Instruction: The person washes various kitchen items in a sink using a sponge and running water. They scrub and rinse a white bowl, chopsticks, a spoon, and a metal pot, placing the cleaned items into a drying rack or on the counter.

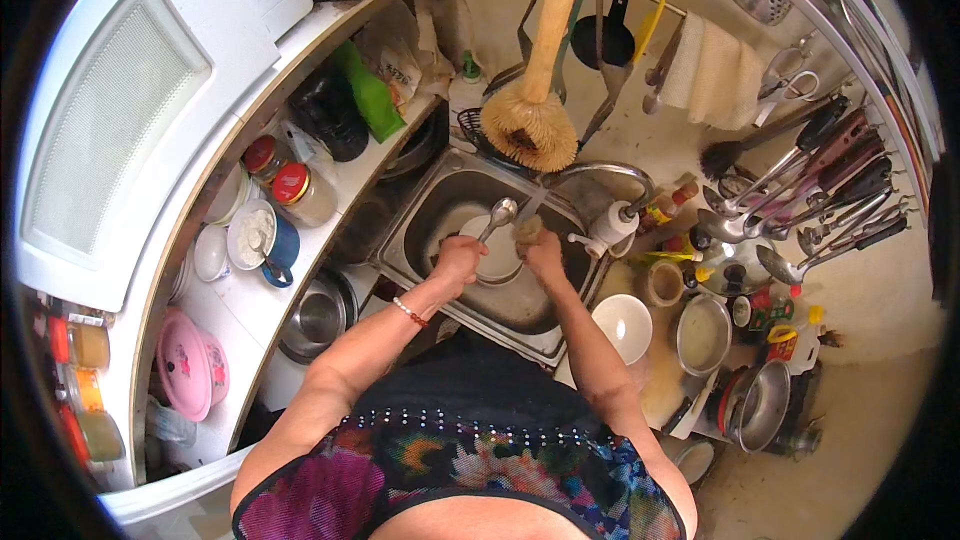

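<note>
My left hand (pixel 459 264) grips the handle of a metal spoon (pixel 502 214), its bowl end pointing up and away over the sink. In my right hand (pixel 540 253) is a brownish scrubbing pad (pixel 529 229), partly covered by the fingers. A stream of water from the curved metal faucet (pixel 630 176) seems to fall just beyond the pad. Below both hands, a white bowl (pixel 495 259) sits in the stainless steel sink (pixel 424 221). The pad and the spoon look slightly apart.
A wooden-handled brush (pixel 534 120) hangs beyond the sink. Right of the sink stand a white bowl (pixel 622 326), a metal pot (pixel 703 334) and a knife (pixel 694 405). Shelves on the left hold a blue mug (pixel 283 244), lidded jars (pixel 311 199) and a pink basin (pixel 184 364). Ladles (pixel 739 221) hang at right.
</note>
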{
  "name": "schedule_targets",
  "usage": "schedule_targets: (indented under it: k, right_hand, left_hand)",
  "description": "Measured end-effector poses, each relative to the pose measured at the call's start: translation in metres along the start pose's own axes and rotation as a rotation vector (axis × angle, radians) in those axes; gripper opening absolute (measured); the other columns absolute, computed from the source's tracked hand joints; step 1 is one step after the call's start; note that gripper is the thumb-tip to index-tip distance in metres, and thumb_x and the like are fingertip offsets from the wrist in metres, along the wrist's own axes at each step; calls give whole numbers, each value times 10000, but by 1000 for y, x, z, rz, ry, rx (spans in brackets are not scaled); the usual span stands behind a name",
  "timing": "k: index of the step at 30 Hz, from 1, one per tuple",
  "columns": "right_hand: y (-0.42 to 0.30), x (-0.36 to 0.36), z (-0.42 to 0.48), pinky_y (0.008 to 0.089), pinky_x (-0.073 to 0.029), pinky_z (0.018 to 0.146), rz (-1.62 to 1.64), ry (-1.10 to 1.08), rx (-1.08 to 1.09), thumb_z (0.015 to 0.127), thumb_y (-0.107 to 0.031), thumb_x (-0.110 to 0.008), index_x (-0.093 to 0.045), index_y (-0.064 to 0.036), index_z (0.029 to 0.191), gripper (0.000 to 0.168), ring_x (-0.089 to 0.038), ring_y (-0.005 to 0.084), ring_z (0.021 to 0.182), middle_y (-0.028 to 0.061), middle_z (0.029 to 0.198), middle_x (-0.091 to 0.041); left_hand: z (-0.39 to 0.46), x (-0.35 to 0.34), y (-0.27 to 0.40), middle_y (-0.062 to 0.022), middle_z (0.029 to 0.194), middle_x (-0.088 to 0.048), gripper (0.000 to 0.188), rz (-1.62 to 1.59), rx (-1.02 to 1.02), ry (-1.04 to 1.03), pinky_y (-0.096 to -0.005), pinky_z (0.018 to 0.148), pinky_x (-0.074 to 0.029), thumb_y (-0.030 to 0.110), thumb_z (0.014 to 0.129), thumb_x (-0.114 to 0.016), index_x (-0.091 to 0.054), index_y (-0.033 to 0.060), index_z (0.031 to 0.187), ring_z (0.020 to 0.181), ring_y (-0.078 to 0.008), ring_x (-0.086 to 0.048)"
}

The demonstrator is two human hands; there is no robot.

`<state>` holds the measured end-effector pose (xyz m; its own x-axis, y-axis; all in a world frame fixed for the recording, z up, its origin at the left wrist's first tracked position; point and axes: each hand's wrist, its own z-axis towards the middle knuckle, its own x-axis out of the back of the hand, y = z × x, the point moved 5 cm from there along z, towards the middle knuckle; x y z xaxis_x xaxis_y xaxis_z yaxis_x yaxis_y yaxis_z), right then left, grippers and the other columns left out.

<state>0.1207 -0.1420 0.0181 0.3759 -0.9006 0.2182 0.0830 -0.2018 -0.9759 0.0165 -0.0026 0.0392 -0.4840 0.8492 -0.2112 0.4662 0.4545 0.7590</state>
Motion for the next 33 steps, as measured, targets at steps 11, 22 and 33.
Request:
schedule_targets:
  k: [11,22,33]
  right_hand:
    - [2,-17,15,247,-289,391,538,69,-395,777,-127,-568,-552,-36,723,107,-407,90,461,-6,568,-480]
    - [13,2,49,408,-395,495,-420,160,98,768,-225,-549,-563,1,732,230,-525,338,519,179,579,-540]
    - [27,-3,47,349,-410,495,194,410,-147,794,-156,-503,-545,3,741,173,-542,252,548,139,644,-558]
  left_hand:
    - [-27,-26,3,32,491,-322,130,146,-49,-25,-228,328,-168,75,797,-421,-519,8,743,359,-63,-235]
    - [-27,-36,7,54,475,-275,139,-30,-16,-118,-222,341,-168,113,821,-457,-503,11,738,357,-54,-200]
    - [-28,-45,18,47,483,-291,119,-3,60,-118,-224,331,-161,88,792,-450,-490,23,700,356,-49,-210]
